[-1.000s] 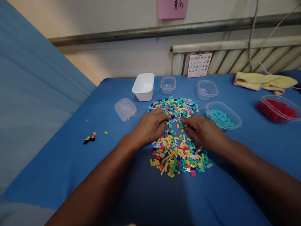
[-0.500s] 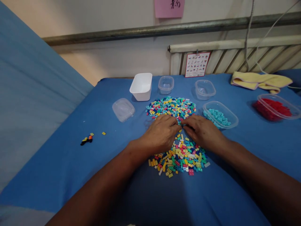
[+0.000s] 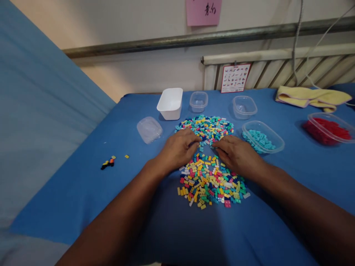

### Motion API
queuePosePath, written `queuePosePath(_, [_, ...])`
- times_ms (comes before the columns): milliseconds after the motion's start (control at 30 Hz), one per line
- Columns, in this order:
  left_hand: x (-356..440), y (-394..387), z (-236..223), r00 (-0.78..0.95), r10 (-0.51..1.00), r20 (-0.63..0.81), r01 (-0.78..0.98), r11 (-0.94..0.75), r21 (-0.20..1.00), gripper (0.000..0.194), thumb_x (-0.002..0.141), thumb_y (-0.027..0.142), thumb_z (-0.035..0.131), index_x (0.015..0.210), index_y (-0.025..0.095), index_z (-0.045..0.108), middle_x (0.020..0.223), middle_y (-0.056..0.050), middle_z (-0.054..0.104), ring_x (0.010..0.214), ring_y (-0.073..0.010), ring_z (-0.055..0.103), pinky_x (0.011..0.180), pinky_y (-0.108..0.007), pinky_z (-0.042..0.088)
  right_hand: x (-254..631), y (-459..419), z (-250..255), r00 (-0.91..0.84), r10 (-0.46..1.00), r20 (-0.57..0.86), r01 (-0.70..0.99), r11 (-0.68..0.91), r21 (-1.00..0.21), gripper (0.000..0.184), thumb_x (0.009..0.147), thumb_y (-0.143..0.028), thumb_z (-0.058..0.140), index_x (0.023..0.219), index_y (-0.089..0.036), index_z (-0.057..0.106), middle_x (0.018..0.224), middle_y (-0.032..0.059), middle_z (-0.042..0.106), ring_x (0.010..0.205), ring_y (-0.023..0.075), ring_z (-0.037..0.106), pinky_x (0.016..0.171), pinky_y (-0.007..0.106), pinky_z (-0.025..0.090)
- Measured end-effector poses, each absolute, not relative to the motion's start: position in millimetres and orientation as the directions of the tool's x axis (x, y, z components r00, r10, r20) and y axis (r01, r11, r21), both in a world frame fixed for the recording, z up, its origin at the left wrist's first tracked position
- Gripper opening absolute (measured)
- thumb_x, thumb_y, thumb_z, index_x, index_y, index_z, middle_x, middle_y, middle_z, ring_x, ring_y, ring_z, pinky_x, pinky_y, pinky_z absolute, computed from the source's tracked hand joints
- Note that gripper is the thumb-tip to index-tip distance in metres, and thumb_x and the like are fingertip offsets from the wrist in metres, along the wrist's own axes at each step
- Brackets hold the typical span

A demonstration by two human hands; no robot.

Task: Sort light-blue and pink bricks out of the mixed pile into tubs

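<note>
A wide pile of small coloured bricks point(image 3: 210, 181) lies on the blue tablecloth point(image 3: 83, 184). Both my hands rest palm down on its middle. My left hand point(image 3: 179, 148) has its fingers curled down, with the tips among the bricks near the far part of the pile. My right hand point(image 3: 235, 154) sits beside it with its fingertips pinched together and pointing left; what they pinch is too small to make out. A narrow gap with bricks in it separates the two hands.
A clear tub of light blue bricks point(image 3: 262, 136) stands right of my right hand, and a tub of red bricks point(image 3: 328, 129) further right. A white tub point(image 3: 169, 103), two clear tubs point(image 3: 198, 101) point(image 3: 244, 106) and a lid point(image 3: 149, 129) stand behind. Loose bricks point(image 3: 108, 162) lie at left. A yellow cloth point(image 3: 310, 96) lies at the back right.
Half a second ago my fingertips met over the middle of the pile. Since then my left hand has drawn back to the left, and the hands are apart.
</note>
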State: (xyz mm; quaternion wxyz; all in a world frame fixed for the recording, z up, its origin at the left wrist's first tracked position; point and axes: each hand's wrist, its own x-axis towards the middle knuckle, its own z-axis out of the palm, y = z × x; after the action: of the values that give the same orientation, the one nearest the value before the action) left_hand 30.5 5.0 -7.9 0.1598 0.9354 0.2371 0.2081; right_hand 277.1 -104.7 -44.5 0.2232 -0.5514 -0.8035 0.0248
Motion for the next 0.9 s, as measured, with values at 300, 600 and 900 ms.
queuePosePath(300, [35, 0, 4, 0.928, 0.352, 0.123, 0.322, -0.923, 0.212, 0.024, 0.107, 0.022, 0.058, 0.113, 0.02, 0.081, 0.109, -0.008, 0.069, 0.104, -0.0243, 0.063, 0.09, -0.04, 0.046, 273, -101, -36, -0.366, 0.908, 0.204, 0.889, 0.406, -0.213, 0.028, 0.111, -0.02, 0.051, 0.115, -0.016, 0.078, 0.101, 0.0124, 0.073, 0.095, 0.027, 0.067, 0.085, 0.037, 0.05])
queuePosePath(600, [35, -2, 9, 0.936, 0.346, 0.062, 0.328, -0.924, 0.198, 0.019, 0.099, 0.014, 0.058, 0.111, 0.018, 0.073, 0.115, -0.009, 0.07, 0.11, -0.0257, 0.062, 0.098, -0.041, 0.045, 269, -99, -22, -0.312, 0.945, 0.096, 0.91, 0.326, -0.255, 0.023, 0.108, -0.023, 0.059, 0.114, -0.015, 0.08, 0.1, 0.0134, 0.076, 0.097, 0.0285, 0.07, 0.084, 0.036, 0.049])
queuePosePath(900, [38, -5, 15, 0.977, 0.21, 0.023, 0.205, -0.968, 0.144, 0.019, 0.1, 0.012, 0.055, 0.108, 0.017, 0.072, 0.104, -0.009, 0.07, 0.103, -0.0246, 0.062, 0.094, -0.038, 0.048, 260, -103, -7, -0.273, 0.962, -0.027, 0.944, 0.262, -0.201, 0.022, 0.109, -0.02, 0.055, 0.107, -0.016, 0.076, 0.095, 0.0104, 0.074, 0.092, 0.0245, 0.07, 0.077, 0.032, 0.043])
